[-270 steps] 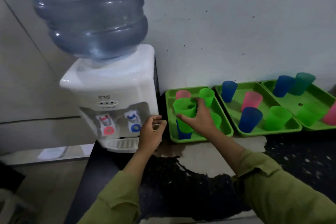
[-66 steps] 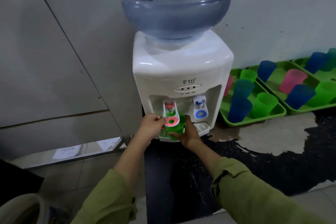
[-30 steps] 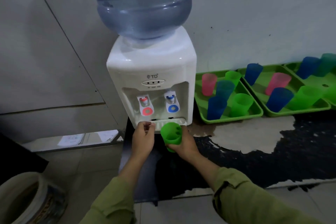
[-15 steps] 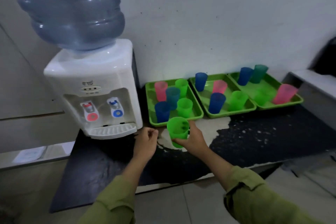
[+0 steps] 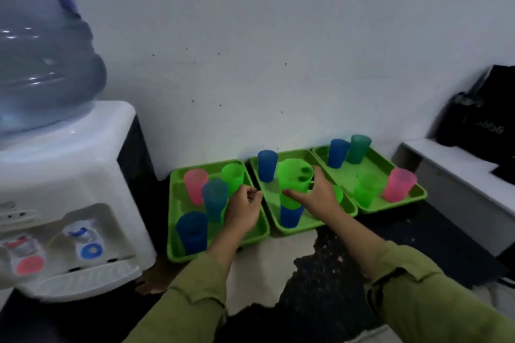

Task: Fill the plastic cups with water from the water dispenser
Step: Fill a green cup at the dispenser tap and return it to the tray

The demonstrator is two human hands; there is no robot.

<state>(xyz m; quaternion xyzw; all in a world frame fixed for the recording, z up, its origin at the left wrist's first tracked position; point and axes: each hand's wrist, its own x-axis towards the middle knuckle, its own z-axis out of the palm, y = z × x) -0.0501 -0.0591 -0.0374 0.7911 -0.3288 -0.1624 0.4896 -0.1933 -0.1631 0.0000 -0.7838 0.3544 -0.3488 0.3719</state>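
I count three trays (image 5: pixel 370 207) on the surface (image 5: pixel 418 231), twelve cups (image 5: pixel 400 184) visible. Right grip (image 5: pixel 320 195) clamps a green cup (image 5: pixel 295 179) over the middle tray (image 5: pixel 309 228); left grip (image 5: pixel 242 211), curled together and empty, blocks part of the left tray (image 5: pixel 172 203).

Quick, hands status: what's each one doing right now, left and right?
Left hand: closed, fingers curled, holding nothing.
Right hand: closed around the green cup, holding it.
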